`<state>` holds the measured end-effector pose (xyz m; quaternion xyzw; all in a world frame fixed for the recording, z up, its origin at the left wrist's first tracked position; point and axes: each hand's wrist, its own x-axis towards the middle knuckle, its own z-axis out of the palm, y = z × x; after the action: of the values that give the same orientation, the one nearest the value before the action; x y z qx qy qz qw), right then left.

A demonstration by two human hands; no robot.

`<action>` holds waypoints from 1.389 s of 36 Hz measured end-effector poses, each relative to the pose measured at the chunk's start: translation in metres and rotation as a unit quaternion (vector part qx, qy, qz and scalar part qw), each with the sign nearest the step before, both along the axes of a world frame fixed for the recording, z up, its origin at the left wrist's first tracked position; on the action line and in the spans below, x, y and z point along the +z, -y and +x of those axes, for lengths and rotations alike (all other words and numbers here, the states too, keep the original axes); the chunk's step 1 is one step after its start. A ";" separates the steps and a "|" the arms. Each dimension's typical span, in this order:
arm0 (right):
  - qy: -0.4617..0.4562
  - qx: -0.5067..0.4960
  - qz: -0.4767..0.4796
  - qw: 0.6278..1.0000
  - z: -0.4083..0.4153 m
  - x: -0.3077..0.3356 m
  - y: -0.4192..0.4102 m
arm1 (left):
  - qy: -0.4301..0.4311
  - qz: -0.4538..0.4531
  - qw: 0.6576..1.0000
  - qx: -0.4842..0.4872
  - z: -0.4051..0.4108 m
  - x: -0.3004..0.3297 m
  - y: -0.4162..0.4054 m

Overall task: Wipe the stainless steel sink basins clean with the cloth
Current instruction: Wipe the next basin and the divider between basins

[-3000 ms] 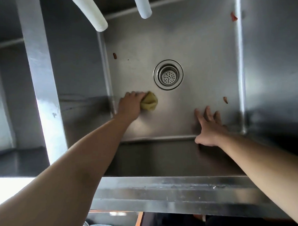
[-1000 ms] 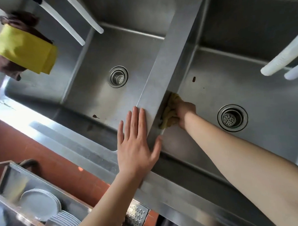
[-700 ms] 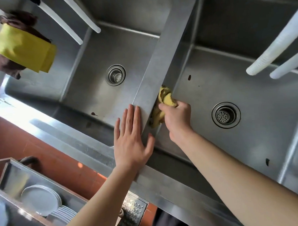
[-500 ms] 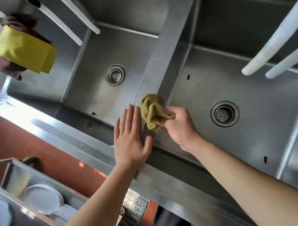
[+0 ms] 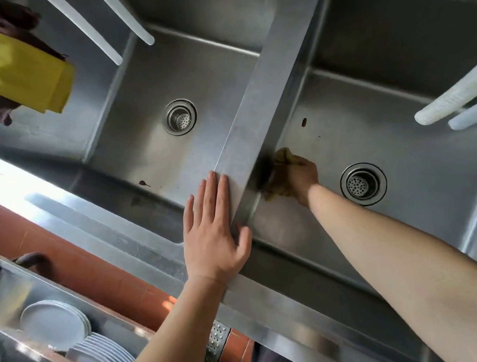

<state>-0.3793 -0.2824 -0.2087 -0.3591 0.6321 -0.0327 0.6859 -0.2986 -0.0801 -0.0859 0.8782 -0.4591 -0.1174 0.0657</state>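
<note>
head view, close, looking steeply down into sink basins (image 5: 136, 108).

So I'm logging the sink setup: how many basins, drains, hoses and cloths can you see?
Basins: 2, left and right
Drains: 2, left and right
Hoses: 4, two upper left and two at the right edge
Cloths: 2, olive one in the right hand and yellow one hanging top left
Total: 10
</note>
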 end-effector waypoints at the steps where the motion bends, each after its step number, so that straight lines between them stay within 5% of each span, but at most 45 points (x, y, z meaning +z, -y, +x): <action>1: 0.025 -0.029 0.047 0.998 0.009 -0.003 -0.001 | 0.000 0.002 1.000 0.001 0.000 0.001 0.000; 5: 0.053 -0.163 0.122 0.978 0.032 -0.020 -0.001 | -0.002 0.003 1.000 0.002 -0.001 0.003 0.001; 18: 0.060 -0.120 0.118 0.984 0.038 -0.018 -0.015 | 0.000 0.014 1.000 0.003 -0.002 0.004 0.003; 29: 0.123 -0.168 0.136 0.969 0.026 0.047 -0.034 | 0.007 0.020 1.000 0.007 -0.003 0.006 0.005; 35: 0.193 -0.179 0.065 0.963 0.018 0.089 -0.049 | 0.012 0.027 0.999 0.012 -0.003 0.004 0.004; 42: 0.282 0.025 -0.008 0.959 -0.014 0.122 -0.042 | 0.006 0.029 0.999 0.014 -0.004 0.006 0.005; 46: 0.246 0.114 -0.203 0.941 -0.015 0.150 -0.012 | 0.008 0.029 0.999 0.015 -0.003 0.007 0.005; 50: 0.074 0.203 -0.433 0.875 0.022 0.170 0.028 | 0.010 0.026 1.000 0.013 -0.003 0.007 0.004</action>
<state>-0.3577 -0.3100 -0.0385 -0.7369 0.4154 -0.1901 0.4983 -0.3017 -0.0845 -0.0784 0.8866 -0.4450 -0.1194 0.0395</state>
